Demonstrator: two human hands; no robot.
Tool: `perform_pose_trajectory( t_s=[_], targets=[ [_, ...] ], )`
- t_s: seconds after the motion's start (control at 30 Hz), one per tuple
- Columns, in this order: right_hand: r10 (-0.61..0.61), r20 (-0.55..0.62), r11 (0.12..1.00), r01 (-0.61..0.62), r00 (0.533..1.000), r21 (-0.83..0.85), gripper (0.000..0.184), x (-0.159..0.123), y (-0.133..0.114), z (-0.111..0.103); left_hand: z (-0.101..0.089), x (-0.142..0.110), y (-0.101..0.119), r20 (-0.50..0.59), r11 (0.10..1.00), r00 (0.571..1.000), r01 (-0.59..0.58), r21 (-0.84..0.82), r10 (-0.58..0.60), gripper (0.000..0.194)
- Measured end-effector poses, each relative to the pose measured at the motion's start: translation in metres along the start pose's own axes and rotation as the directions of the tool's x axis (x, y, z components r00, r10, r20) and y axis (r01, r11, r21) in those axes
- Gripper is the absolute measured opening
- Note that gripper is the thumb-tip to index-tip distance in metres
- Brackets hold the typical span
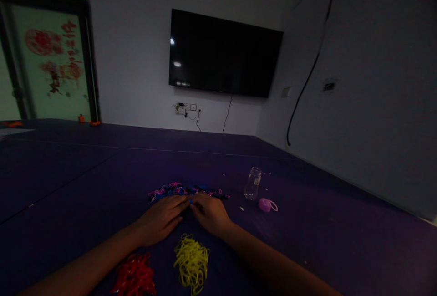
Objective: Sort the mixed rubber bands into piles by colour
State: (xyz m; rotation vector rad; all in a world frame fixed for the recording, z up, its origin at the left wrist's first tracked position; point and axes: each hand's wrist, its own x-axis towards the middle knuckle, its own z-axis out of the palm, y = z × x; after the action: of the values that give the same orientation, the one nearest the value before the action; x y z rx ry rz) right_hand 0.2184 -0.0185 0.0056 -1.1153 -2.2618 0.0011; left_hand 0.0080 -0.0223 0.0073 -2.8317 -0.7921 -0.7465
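Note:
A spread pile of blue, pink and black rubber bands (pixel 170 190) lies on the purple surface, just beyond my fingers. My left hand (pixel 164 218) rests at its near edge, fingers stretched flat to the right and thumb apart. From the other side my right hand (pixel 210 214) meets it, with fingers bent down and thumb pressed in. A small blue rubber band (pixel 190 201) shows between the fingertips of both hands; my right fingers seem closed on it. Closer to me lie a heap of yellow rubber bands (pixel 191 262) and a heap of red rubber bands (pixel 135 275).
Right of the pile stands a clear bottle (pixel 251 186), uncapped, with a pink looped lid (pixel 265 205) beside it. White scraps dot the purple tabletop (pixel 85 182). A television (pixel 223 54) hangs on the far wall, and a black cable (pixel 303 91) dangles at right.

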Motion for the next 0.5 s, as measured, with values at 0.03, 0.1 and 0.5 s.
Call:
perform_pose_trajectory(
  t_s=[0.03, 0.1, 0.5],
  targets=[
    [0.007, -0.002, 1.0, -0.007, 1.0, -0.005, 0.009, 0.0001, 0.0002, 0.0003, -0.0003, -0.0001, 0.0001, 0.004, 1.0, 1.0, 0.007, 0.0, -0.007, 0.046],
    [0.023, -0.011, 1.0, -0.023, 1.0, -0.009, 0.008, 0.0002, 0.0013, 0.0017, -0.001, -0.0002, 0.0004, 0.012, 1.0, 1.0, 0.016, 0.0, -0.016, 0.046],
    [-0.01, -0.014, 0.998, 0.01, 1.0, -0.056, 0.018, 0.001, 0.0001, 0.0, 0.0059, -0.0008, -0.0081, -0.115, 0.984, 0.981, 0.167, 0.063, -0.159, 0.04]
  ],
)
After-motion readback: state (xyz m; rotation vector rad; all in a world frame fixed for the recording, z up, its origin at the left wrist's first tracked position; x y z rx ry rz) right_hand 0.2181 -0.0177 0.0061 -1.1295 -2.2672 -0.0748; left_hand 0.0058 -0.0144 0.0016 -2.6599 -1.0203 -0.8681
